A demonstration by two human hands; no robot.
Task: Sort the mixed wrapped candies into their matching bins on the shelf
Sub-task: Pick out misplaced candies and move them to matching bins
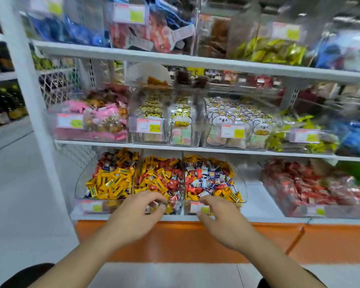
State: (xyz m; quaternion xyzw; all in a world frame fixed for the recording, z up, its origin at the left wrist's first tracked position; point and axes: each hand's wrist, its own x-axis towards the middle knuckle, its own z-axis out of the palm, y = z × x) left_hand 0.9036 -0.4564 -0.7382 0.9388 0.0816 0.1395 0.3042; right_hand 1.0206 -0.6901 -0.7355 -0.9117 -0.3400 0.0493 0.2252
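Left bin (110, 179) candies mostly yellow; middle bin (158, 177) yellow-red; right bin (210, 177) red-white-blue-yellow; shelf base (195, 240) orange.

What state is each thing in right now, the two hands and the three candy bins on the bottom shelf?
left hand: fingers curled at the middle bin's front edge; whether it holds a candy is unclear.
right hand: fingers loosely curled at the right bin's front, nothing visibly held.
left bin: mostly yellow candies.
middle bin: yellow and red mixed.
right bin: blue-white, red and yellow mixed.
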